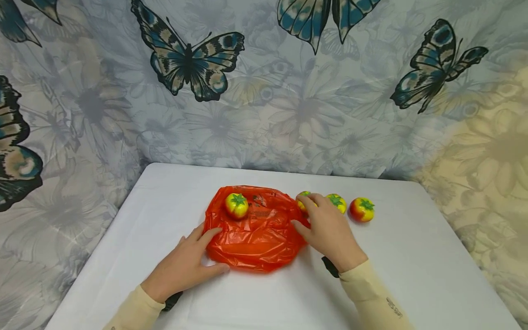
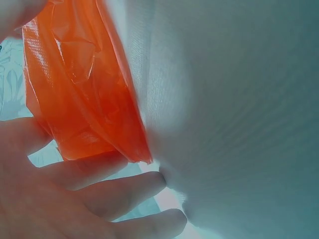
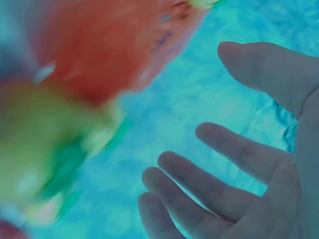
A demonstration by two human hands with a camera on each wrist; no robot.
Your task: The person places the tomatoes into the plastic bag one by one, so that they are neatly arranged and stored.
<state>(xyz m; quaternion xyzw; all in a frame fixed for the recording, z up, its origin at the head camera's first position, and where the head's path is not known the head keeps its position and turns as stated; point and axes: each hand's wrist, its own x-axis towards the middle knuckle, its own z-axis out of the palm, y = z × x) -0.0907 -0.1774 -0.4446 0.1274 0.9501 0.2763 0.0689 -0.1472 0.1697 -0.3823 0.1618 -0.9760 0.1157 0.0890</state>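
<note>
A red plastic bag lies flattened on the white table, with one red-and-yellow tomato with a green leafy top on its upper left. At the bag's left edge my left hand has its fingers loosely extended; the left wrist view shows fingertips against the bag's edge. My right hand reaches over the bag's right edge, partly covering a second tomato. In the right wrist view its thumb and fingers are spread and hold nothing, beside a blurred tomato.
Two more tomatoes lie in a row to the right, one close behind my right hand and another farthest right. Behind the table's back edge hangs a cloth backdrop with butterflies and flowers.
</note>
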